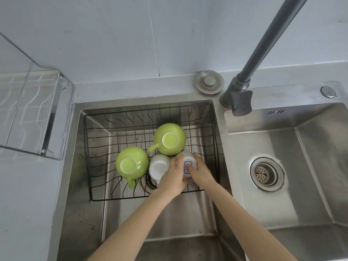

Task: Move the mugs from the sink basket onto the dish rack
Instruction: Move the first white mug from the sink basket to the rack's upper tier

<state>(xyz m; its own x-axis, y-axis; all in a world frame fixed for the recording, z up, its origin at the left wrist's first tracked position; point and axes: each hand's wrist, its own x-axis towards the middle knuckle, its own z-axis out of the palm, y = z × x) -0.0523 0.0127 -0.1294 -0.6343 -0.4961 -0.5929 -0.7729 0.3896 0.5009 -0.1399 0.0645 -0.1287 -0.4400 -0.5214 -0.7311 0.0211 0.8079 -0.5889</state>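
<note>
Head view shows us looking straight down into a double steel sink (pixel 190 219). We have both bare arms reaching into the left basin, where a black wire sink basket (pixel 88 157) sits. Four mugs lie in that basket, all bottom up. One green mug (pixel 170 138) rests toward the back, its handle pointing left and forward. Another green mug (pixel 131 162) sits nearer and to the left, with its handle pointing toward us. Between them, touching or very nearly touching both, is a plain white mug (pixel 158 166).

Just right of it is a white mug with a blue outlined rectangle (pixel 188 166) on its base. Our left hand (pixel 174 177) wraps this mug from the left, fingers curled over its far edge, so that grip is closed on it. Our right hand (pixel 200 173) clasps the same mug from the right, with a fingertip lying over the blue mark, and that grip is closed on it too. We cannot tell whether the mug is lifted or resting on the wires.

On the grey tabletop at the left stands the dish rack (pixel 32 113), a metal frame with white wire dividers, well apart from the basket. Behind the sink a round metal strainer plug (pixel 210 82) lies near the base of the dark faucet (pixel 243 91), whose spout rises to the upper right. Across in the right basin we see a drain strainer (pixel 266 174).
</note>
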